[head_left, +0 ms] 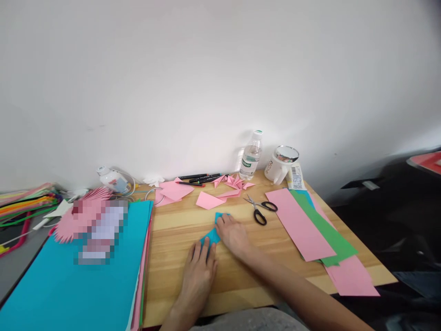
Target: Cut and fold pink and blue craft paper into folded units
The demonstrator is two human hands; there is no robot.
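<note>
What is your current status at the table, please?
Left hand and right hand: fingers on blue paper. Paper partly covered by them. Scissors beyond right hand, touching neither hand, seemingly not in the way.

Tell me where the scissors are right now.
In the head view, the scissors lie on the wooden table right of centre, just left of a pink paper strip and beyond the right hand, in front of the bottle.

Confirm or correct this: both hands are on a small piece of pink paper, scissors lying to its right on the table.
Wrong colour: in the head view, the small paper under the left hand and right hand is blue, not pink. The scissors do lie to its right on the table.
</note>
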